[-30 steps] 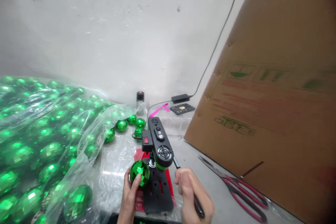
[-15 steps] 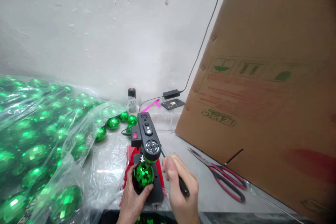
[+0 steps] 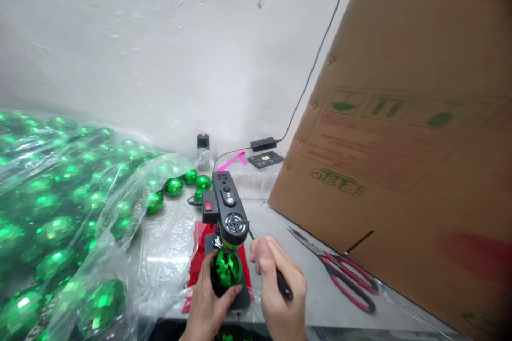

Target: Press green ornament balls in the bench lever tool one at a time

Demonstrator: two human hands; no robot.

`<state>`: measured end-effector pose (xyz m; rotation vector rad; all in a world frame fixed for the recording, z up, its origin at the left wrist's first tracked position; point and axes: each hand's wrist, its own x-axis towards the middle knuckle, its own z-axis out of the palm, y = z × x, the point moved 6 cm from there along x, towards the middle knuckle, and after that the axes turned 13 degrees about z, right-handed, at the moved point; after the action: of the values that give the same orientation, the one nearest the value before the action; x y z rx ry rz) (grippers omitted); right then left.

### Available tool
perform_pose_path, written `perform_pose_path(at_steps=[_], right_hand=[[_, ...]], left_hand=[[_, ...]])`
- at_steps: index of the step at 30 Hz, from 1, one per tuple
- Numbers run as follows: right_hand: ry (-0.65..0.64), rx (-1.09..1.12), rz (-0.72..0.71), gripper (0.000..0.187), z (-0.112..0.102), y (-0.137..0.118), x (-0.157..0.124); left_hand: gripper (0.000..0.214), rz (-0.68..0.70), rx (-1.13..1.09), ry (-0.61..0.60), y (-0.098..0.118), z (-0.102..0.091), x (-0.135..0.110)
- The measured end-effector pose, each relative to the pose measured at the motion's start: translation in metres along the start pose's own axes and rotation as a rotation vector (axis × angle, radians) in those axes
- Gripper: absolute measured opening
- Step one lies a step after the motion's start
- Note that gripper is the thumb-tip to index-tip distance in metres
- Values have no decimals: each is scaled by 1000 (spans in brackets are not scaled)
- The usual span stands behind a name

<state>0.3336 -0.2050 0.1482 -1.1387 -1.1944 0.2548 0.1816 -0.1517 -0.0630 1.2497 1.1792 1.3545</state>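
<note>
A shiny green faceted ball (image 3: 227, 268) sits under the head of a small black bench drill press (image 3: 229, 208). My left hand (image 3: 208, 298) grips the ball, fingers on its left side and thumb at its lower right. My right hand (image 3: 280, 285) is closed round the black-ended lever (image 3: 284, 285) at the machine's right side. Beneath the ball lies the dark base (image 3: 240, 301), with red sheeting (image 3: 194, 266) under it. The contact point between the drill head and the ball is hidden.
Clear plastic bags of green balls (image 3: 60, 197) fill the left, with several loose balls (image 3: 174, 186) beside them. Red-and-black scissors (image 3: 340, 272) lie at the right, before a large cardboard box (image 3: 392, 144). Behind stand a black-capped bottle (image 3: 203, 150) and a power adapter (image 3: 263, 144).
The ball has shifted slightly right and turned in my left hand, showing a different face. My right hand remains on the lever. The whole view has shifted a little.
</note>
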Motion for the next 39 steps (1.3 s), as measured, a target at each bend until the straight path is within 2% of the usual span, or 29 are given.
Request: perform_pose_path(at_steps=[8,12,17,21,26,30,34,39], right_hand=[[-3,-5,21,44,1,2,0],[7,-3,10,43,1,2,0],[9,6,7,40,0,2,-1],[5,8,8,40,0,2,0],[-3,-6,13,41,0,2,-1],[16,-3,20,41,0,4,-3],[11,10,14,40,1,4,-4],[9,3,16,39,1,4,-4]], left_hand=[[80,-73,-196,42,-6,-1,0],[80,0,-139,90,1,3,-7],[78,37,-70,71,7,7,-12],[79,23,-157,143,0,1,-10],[73,-11,-295,245,-14,-15,-3],[76,-26,-227,155,-25,-22,2],[87,36,-83,79,-36,-18,5],[78,144,124,11,-38,-12,8]])
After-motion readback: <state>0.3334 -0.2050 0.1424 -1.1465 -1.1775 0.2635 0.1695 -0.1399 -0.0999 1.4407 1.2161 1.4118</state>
